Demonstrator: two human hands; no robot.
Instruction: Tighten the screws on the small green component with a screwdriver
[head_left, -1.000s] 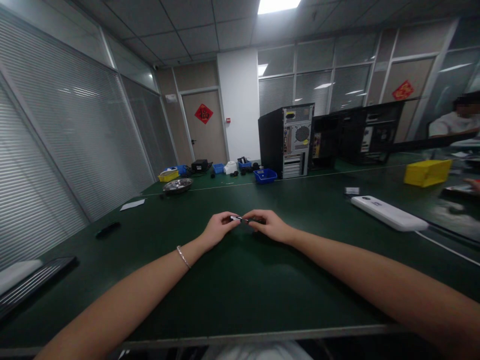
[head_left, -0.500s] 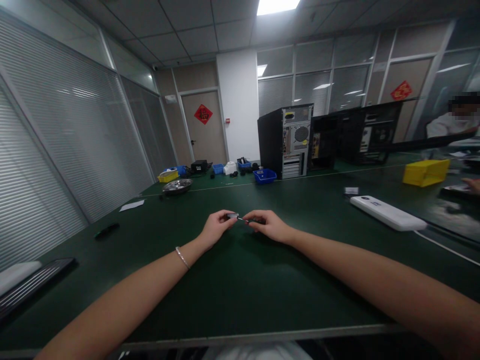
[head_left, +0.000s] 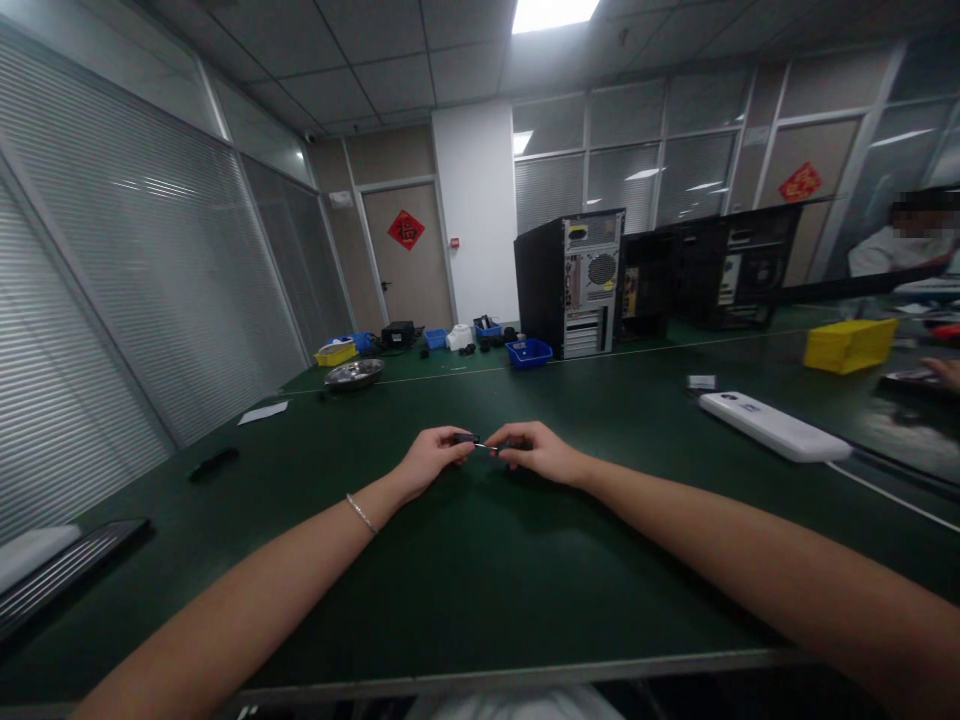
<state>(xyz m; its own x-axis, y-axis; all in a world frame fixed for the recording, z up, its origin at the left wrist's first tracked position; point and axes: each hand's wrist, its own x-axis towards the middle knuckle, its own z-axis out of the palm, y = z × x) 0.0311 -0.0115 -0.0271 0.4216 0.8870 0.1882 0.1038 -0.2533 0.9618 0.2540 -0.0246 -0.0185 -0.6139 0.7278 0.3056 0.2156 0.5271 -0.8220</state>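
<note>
Over the middle of the green table [head_left: 465,590], my left hand [head_left: 431,457] is closed, pinching a small dark block-like piece [head_left: 466,438] between thumb and fingers. My right hand [head_left: 541,453] is closed on a thin tool with a shiny metal shaft [head_left: 484,447], whose grip is mostly hidden by the fingers. The shaft points left and meets or nearly meets the dark piece; contact is too small to tell. Both hands are close together, fingertips facing each other.
A white power-strip-like device [head_left: 772,425] with a cable lies to the right, near a yellow bin [head_left: 850,345]. Computer cases [head_left: 574,285], a blue bin [head_left: 529,353] and a metal dish [head_left: 354,374] stand farther back. A keyboard [head_left: 75,570] lies at left. Another person [head_left: 900,245] sits far right.
The small piece in my left hand has turned, its pale face giving way to a dark one. Both hands have shifted only slightly; the thin shaft stays between them.
</note>
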